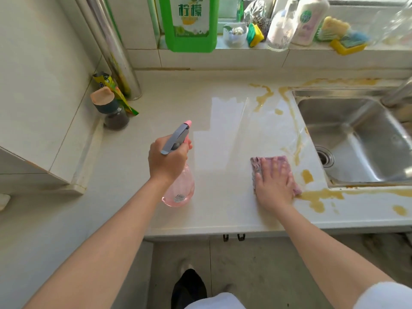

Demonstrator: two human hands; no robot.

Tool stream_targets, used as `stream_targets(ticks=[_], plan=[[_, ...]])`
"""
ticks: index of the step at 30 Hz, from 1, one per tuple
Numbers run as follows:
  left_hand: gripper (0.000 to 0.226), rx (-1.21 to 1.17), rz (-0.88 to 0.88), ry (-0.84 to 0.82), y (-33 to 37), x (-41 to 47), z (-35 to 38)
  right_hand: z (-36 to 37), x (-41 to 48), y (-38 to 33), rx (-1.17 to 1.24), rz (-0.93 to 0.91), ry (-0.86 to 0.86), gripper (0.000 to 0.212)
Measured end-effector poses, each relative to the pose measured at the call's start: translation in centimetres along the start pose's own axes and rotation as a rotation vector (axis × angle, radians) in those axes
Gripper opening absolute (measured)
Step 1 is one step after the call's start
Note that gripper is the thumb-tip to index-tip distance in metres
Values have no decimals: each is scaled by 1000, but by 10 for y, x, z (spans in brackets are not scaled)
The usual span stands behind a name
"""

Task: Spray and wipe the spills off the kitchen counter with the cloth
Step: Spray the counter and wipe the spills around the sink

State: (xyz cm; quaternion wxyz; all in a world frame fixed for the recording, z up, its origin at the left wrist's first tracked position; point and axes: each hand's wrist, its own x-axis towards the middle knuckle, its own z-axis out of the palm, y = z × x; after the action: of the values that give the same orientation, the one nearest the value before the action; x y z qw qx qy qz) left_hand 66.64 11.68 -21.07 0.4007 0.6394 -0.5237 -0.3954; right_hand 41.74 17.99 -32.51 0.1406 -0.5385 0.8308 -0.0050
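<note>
My left hand (167,160) grips the neck of a pink spray bottle (180,188) with a grey trigger head, held just above the pale counter (138,166). My right hand (274,185) lies flat with fingers spread on a purple cloth (259,162), pressing it onto the counter left of the sink. Yellow-brown spills (317,198) streak the counter right of the cloth, along the sink's left rim and behind the sink.
A steel sink (356,139) sits at the right. A dark jar with a peach lid (111,110) and a metal pipe (116,47) stand in the left corner. The sill holds a green detergent jug (189,21), bottles and sponges (255,35).
</note>
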Motion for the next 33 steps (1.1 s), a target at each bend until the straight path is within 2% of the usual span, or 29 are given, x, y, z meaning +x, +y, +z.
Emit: stream_targets(ticks=[4,7,9,13,15,19,21,23,25,28,30,33], plan=[[19,-19,1,-73,4,-9,29,14,-37,-25,-39,-381,-69,56],[22,-27,13,-134,11,-15,53,10,-38,2,-76,-545,-90,57],[21,-37,23,-154,16,-18,63,5,-30,33,-58,-489,-57,57],[20,-23,53,-175,18,-21,77,-5,-9,115,-58,-113,37,68],[21,-13,64,-175,16,-20,79,-10,-4,142,-64,59,35,65],[21,3,82,-147,15,-20,81,-10,-3,117,3,260,17,59],[21,16,87,-143,16,-21,84,-5,-9,86,0,193,60,58],[22,39,94,-140,17,-23,87,3,-20,51,-4,-21,53,59],[26,68,114,-141,17,-24,91,9,-33,21,7,-233,-26,57],[29,112,157,-153,17,-28,96,9,-41,17,-8,-432,-53,61],[28,107,145,-151,18,-28,97,4,-38,38,-29,-477,-31,57],[20,66,84,-111,21,-27,92,-2,-24,83,-32,-312,-12,55]])
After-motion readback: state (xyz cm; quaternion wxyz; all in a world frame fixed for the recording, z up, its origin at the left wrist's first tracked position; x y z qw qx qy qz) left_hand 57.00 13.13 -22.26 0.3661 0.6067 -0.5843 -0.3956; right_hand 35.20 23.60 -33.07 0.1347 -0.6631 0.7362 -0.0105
